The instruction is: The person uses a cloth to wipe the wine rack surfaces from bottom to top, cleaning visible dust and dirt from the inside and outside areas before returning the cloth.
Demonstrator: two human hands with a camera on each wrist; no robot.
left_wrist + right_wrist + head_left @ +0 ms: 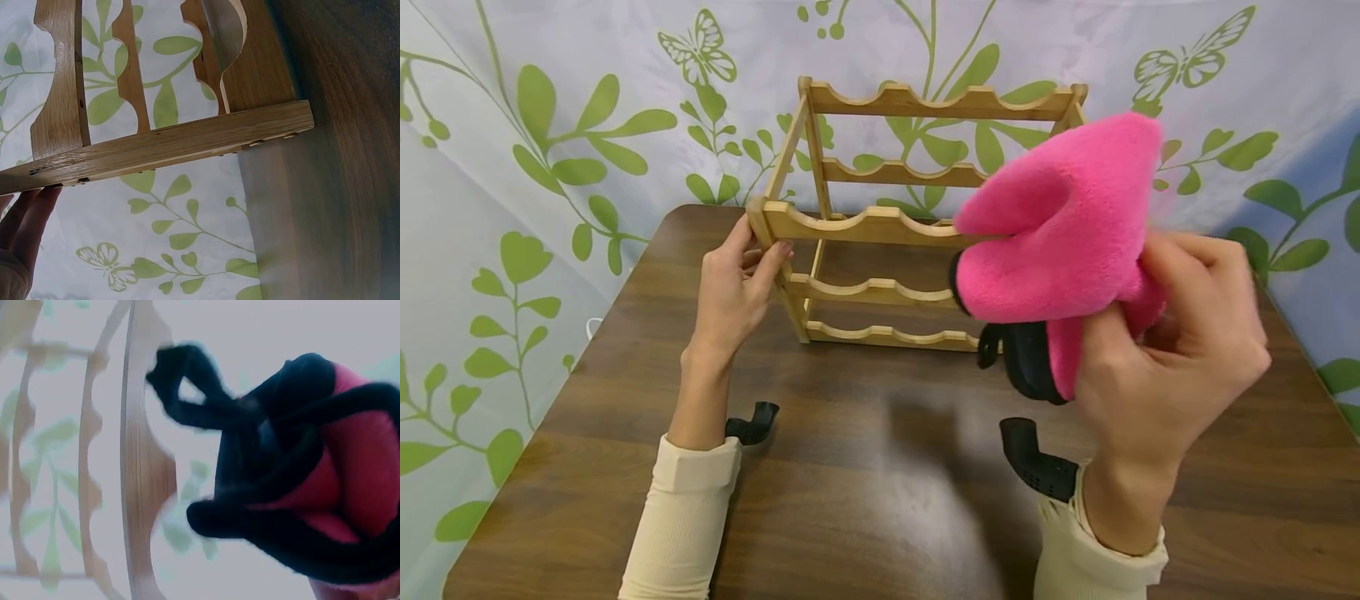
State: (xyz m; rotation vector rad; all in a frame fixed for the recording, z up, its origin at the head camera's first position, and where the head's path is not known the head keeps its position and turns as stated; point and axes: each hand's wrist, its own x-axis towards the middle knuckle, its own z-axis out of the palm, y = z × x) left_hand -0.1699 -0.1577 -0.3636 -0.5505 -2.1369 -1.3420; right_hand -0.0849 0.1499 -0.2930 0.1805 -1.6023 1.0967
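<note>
A light wooden wine rack [872, 225] with scalloped rails stands upright toward the back of the table. My left hand [730, 292] grips its upper front left corner, thumb in front of the post. In the left wrist view, the fingers [32, 228] touch the edge of the rack's post [169, 144]. My right hand [1180, 350] pinches a bunched, fluffy pink cloth [1075, 221], raised in front of the rack's right side and hiding part of it. Black trim [300, 550] edges the cloth, and a black loop [200, 412] hangs from it.
The brown wooden table [865, 517] extends below both arms. Black curved pieces jut out beside the left cuff [696, 462] and the right cuff [1120, 567]. Behind the rack hangs a pale sheet [625, 50] printed with green leaves and butterflies.
</note>
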